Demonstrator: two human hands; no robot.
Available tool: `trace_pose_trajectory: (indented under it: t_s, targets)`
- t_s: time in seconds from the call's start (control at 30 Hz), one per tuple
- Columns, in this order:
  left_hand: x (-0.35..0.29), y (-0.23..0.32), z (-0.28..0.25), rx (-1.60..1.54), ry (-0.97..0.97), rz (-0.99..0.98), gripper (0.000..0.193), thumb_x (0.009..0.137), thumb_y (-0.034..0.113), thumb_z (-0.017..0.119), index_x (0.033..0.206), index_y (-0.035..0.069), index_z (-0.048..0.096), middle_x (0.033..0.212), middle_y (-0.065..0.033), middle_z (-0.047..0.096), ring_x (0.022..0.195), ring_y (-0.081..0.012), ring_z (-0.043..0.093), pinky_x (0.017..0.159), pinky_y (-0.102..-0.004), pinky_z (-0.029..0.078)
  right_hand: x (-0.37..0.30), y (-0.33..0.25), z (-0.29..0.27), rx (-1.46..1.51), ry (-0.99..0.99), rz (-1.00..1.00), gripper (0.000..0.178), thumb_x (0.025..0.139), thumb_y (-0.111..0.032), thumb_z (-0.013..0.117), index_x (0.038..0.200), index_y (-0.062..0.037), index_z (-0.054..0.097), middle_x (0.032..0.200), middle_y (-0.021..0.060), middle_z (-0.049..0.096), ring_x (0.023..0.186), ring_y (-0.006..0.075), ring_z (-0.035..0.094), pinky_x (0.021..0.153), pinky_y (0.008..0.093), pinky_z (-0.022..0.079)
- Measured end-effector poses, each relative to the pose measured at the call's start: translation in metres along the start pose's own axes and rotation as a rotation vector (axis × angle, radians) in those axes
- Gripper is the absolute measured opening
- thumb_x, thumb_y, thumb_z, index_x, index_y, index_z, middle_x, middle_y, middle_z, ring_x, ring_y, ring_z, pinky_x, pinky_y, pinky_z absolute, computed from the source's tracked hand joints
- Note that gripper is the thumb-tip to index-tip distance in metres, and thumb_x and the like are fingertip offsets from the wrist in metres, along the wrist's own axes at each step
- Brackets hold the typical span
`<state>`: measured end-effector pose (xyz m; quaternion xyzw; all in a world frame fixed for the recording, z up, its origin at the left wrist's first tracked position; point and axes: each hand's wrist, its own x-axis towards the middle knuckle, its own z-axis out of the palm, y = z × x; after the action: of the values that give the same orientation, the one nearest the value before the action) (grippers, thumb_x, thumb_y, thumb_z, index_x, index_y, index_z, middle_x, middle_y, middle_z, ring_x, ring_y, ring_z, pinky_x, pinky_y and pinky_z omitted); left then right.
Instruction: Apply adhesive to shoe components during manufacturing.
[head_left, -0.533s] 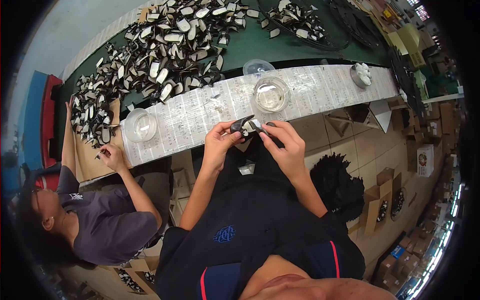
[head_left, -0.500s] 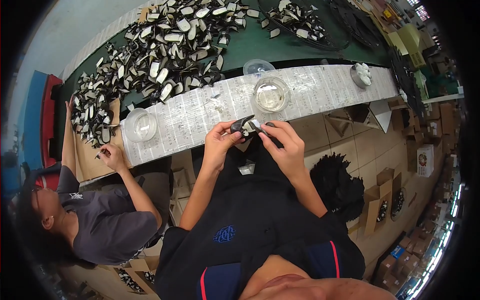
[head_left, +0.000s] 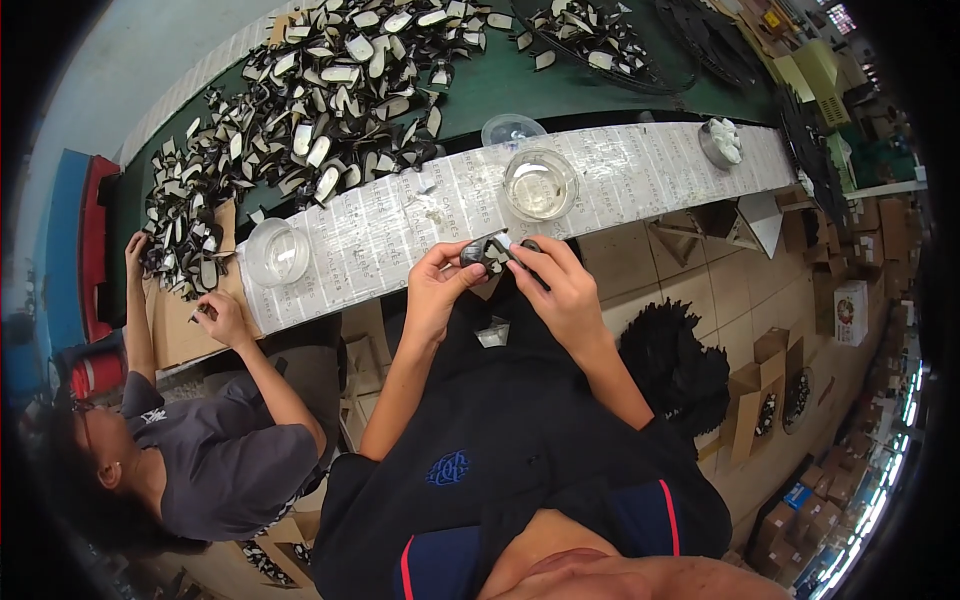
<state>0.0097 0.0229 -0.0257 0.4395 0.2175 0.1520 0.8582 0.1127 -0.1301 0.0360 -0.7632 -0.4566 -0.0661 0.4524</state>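
In front of my chest, at the near edge of the bench, I hold a small glossy black piece with a pale inner face, which looks like a shoe heel (head_left: pixel 494 250). The thumb and fingers of my left hand (head_left: pixel 441 281) are closed round its left end. My right hand (head_left: pixel 562 291) is closed at its right end, fingertips pinching its black edge beside a white patch. A dark rounded bit shows at the right index finger; whether it belongs to the heel is unclear. Just beyond my hands stands a clear round tub (head_left: pixel 541 186) of clear liquid.
Similar black-and-white heels (head_left: pixel 330 110) lie heaped on the green bench top (head_left: pixel 470 112). A co-worker (head_left: pixel 230 440) at left handles a small dark piece beside another clear tub (head_left: pixel 277 252). A cup of white wads (head_left: pixel 721 144) stands right; black scraps (head_left: pixel 675 370) lie on the floor.
My right fingers have shifted slightly left and closer to my left hand, and the heel has turned a little. The co-worker's left hand has moved down beside the heap.
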Motion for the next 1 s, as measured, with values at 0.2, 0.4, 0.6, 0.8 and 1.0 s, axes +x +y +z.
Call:
trace_pose_trajectory:
  t_s: [0.2, 0.4, 0.6, 0.8, 1.0]
  targets:
    - [0.002, -0.003, -0.003, 0.053, -0.007, -0.009, 0.034, 0.086, -0.001, 0.069, 0.118, -0.003, 0.058, 0.104, -0.0098, 0.064, 0.089, -0.0159, 0.066, 0.082, -0.0319, 0.059, -0.001, 0.005, -0.001, -0.117, 0.033, 0.027, 0.026, 0.081, -0.003, 0.073, 0.106, -0.0007, 0.067, 0.104, 0.015, 0.062, 0.083, 0.029, 0.066, 0.069, 0.0346, 0.055]
    - [0.001, -0.005, -0.007, -0.031, -0.024, -0.061, 0.031, 0.09, 0.003, 0.066, 0.119, -0.001, 0.056, 0.11, -0.0086, 0.064, 0.095, -0.017, 0.065, 0.084, -0.0323, 0.058, 0.003, -0.001, -0.011, -0.08, 0.086, 0.142, 0.023, 0.081, 0.0, 0.074, 0.103, 0.0004, 0.069, 0.103, 0.0142, 0.064, 0.085, 0.026, 0.067, 0.072, 0.0322, 0.055]
    - [0.003, -0.007, -0.009, -0.095, -0.036, -0.105, 0.027, 0.094, 0.007, 0.063, 0.119, -0.001, 0.056, 0.11, -0.0092, 0.065, 0.097, -0.017, 0.066, 0.084, -0.0326, 0.059, 0.005, -0.01, -0.018, 0.116, 0.086, 0.264, 0.022, 0.082, 0.001, 0.073, 0.104, 0.0022, 0.069, 0.105, 0.0132, 0.065, 0.083, 0.0178, 0.068, 0.071, 0.0275, 0.06]
    - [0.003, -0.002, 0.001, -0.132, -0.001, -0.133, 0.024, 0.092, 0.008, 0.066, 0.113, -0.002, 0.058, 0.105, -0.0097, 0.066, 0.092, -0.0159, 0.066, 0.081, -0.0297, 0.059, 0.002, -0.015, -0.014, 0.145, 0.03, 0.236, 0.024, 0.082, 0.001, 0.073, 0.106, 0.0027, 0.068, 0.106, 0.0148, 0.063, 0.082, 0.0187, 0.069, 0.069, 0.0277, 0.06]
    - [0.003, 0.001, 0.004, -0.132, 0.001, -0.137, 0.021, 0.093, 0.008, 0.065, 0.11, -0.002, 0.058, 0.102, -0.0106, 0.067, 0.09, -0.0155, 0.067, 0.081, -0.0294, 0.059, -0.001, -0.013, -0.004, 0.157, 0.009, 0.2, 0.024, 0.082, 0.002, 0.073, 0.105, 0.0024, 0.068, 0.106, 0.0146, 0.062, 0.079, 0.0196, 0.069, 0.067, 0.0277, 0.06]
